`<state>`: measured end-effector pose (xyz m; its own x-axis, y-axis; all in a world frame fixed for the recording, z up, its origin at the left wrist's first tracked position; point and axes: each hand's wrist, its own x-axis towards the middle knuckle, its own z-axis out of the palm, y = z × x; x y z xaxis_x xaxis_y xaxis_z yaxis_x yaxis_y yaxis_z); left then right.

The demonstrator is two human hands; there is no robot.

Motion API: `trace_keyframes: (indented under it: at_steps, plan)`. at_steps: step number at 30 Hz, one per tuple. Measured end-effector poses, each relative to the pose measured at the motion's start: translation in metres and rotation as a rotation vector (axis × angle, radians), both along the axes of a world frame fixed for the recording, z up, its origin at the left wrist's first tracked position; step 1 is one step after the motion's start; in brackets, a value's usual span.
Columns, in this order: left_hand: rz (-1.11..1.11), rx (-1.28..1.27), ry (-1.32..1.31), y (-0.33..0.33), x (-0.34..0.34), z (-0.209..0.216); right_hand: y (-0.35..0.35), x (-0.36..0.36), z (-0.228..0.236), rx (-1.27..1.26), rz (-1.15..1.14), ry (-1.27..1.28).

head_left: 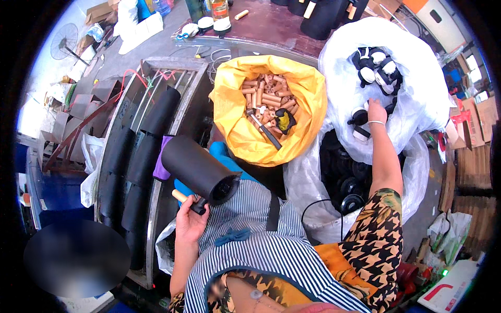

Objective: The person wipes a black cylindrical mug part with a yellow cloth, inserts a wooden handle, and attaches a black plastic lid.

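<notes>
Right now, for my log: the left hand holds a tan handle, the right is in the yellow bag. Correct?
Wrong bag: the head view shows the right hand in the white bag of black-and-white parts; the left hand holds a tan handle.

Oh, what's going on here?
Someone in a striped apron is working with both hands. The left hand holds a wooden handle with a black fitting, beside the near end of a black cylinder over the lap. The right hand is inside a white plastic bag among black-and-white pieces; its grip is unclear. Ahead, a yellow bag holds wooden pieces.
</notes>
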<state>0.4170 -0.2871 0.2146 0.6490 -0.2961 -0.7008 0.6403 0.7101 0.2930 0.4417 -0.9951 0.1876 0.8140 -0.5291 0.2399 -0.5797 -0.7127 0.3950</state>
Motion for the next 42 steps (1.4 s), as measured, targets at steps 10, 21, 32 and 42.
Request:
trace_keyframes:
  at_steps: [10, 21, 32, 42]
  plan:
    - [0.172, -0.211, 0.02, -0.049, 0.031, 0.012, 0.233, 0.024, 0.109, 1.62, 0.268, -0.417]
    - [0.231, -0.339, -0.012, -0.051, 0.021, 0.02, 0.384, 0.044, 0.084, 2.446, 0.149, -0.111]
    - [0.167, -0.385, 0.035, -0.047, 0.021, 0.032, 0.41, 0.051, 0.099, 1.483, 0.747, -0.311]
    - [0.168, -0.45, 0.01, -0.054, 0.021, 0.042, 0.427, 0.027, 0.127, 0.428, 1.477, -0.22]
